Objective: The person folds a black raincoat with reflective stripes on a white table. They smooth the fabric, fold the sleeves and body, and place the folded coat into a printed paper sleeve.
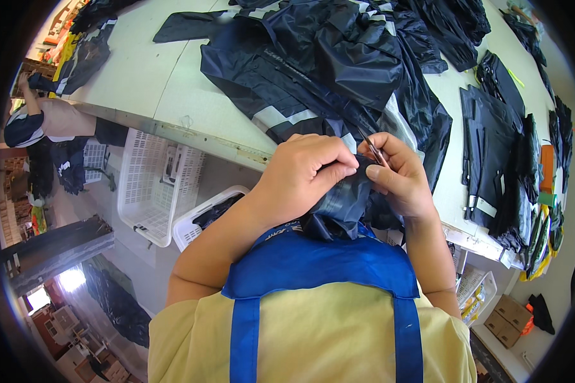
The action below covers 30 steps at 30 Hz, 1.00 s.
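Note:
A black garment (358, 60) of thin, shiny fabric with pale grey strips lies heaped on the white table in front of me. Its near part hangs over the table edge against my blue apron (319, 265). My left hand (303, 172) is closed, thumb and forefinger pinching a fold of the black fabric. Close beside it, my right hand (399, 175) is closed round a small pair of thread snips (375, 151), whose blades point up and to the left. The right fingertips also come against the fabric. What lies right between the hands is too small to make out.
Folded black garments (492, 147) are stacked to the right on the table (191, 96). A white plastic basket (144, 185) stands below its left edge, with another (188, 226) holding dark cloth beside it. A person (51, 121) stands at the far left.

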{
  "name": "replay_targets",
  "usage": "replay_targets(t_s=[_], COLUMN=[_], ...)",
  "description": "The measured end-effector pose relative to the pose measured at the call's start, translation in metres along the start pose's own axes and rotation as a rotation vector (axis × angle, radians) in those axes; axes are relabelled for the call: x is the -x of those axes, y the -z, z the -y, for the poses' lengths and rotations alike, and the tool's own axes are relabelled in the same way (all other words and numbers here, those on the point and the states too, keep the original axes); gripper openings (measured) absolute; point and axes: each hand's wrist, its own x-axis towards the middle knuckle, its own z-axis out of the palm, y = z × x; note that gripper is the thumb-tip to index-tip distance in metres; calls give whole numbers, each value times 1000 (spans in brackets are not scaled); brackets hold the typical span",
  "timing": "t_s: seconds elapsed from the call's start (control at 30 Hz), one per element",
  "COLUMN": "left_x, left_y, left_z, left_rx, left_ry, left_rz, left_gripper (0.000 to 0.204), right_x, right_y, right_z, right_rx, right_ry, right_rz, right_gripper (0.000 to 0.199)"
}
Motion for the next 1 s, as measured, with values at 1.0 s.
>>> replay_targets(t_s=[1.0], left_x=[3], left_y=[-9], left_z=[4], left_rx=[581], left_ry=[155], left_rz=[-36], left_gripper=[18], right_x=[16], right_y=[-22], right_z=[12], right_rx=[915], right_ry=[573], right_rz=[-293], right_gripper=[21])
